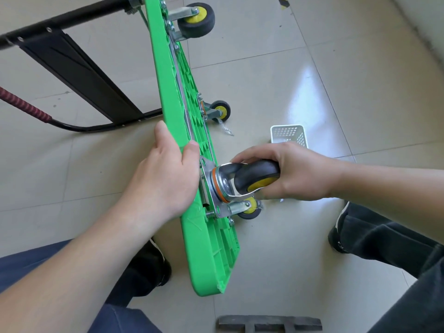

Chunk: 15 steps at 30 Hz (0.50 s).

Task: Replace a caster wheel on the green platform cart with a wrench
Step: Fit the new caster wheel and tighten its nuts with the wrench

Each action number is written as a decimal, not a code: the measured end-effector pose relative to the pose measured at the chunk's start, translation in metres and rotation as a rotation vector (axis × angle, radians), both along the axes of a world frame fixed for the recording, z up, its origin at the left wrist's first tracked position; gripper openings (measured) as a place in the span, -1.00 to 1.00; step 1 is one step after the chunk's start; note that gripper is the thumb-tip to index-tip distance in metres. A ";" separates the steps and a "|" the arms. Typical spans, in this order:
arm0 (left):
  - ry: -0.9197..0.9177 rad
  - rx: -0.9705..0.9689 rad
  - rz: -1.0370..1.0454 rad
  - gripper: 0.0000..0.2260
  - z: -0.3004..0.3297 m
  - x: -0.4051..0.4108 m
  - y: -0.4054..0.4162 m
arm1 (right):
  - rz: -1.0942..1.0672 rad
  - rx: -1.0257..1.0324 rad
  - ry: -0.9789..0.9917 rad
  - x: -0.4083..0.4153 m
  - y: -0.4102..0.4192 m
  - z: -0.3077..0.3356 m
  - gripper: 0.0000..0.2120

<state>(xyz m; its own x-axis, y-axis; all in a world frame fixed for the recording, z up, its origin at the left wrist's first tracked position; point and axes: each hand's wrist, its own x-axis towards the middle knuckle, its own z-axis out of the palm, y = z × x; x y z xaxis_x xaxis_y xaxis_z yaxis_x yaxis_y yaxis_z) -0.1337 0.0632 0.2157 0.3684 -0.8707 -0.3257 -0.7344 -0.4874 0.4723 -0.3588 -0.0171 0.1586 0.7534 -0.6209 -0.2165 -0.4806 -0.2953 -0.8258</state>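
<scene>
Right hand (292, 173) around caster wheel (257, 175), left hand (165, 174) on green platform cart (168, 92).

The green platform cart (168, 97) stood on its edge on the tiled floor (312, 68). The left hand (165, 169) gripped its rim, while the right hand (288, 171) grasped a caster wheel (254, 175) against the underside.

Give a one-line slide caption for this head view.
Left hand steadies the tipped green cart while right hand grips the caster wheel at its underside.

Bare forearms — dark trousers (396, 251), black shoes (149, 267)
</scene>
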 end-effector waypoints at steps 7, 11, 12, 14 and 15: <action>-0.014 0.013 0.001 -0.35 0.001 -0.002 0.000 | -0.008 0.013 -0.006 0.000 0.006 -0.008 -0.40; -0.027 0.013 -0.004 -0.41 0.001 -0.001 0.000 | -0.013 0.029 -0.020 0.000 0.007 -0.012 -0.42; -0.027 0.012 -0.002 -0.44 0.000 -0.001 0.000 | -0.011 0.031 -0.023 0.001 0.007 -0.013 -0.42; -0.024 0.009 0.001 -0.47 0.001 -0.001 0.000 | -0.012 0.041 -0.028 0.002 0.006 -0.015 -0.42; -0.022 0.008 0.003 -0.48 0.001 -0.001 0.000 | -0.016 0.052 -0.034 0.002 0.007 -0.015 -0.42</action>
<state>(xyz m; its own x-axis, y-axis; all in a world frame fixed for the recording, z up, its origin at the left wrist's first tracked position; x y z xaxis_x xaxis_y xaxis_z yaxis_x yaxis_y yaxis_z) -0.1349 0.0634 0.2166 0.3780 -0.8671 -0.3243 -0.7434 -0.4931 0.4519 -0.3569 -0.0106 0.1431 0.7507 -0.6219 -0.2229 -0.4564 -0.2442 -0.8556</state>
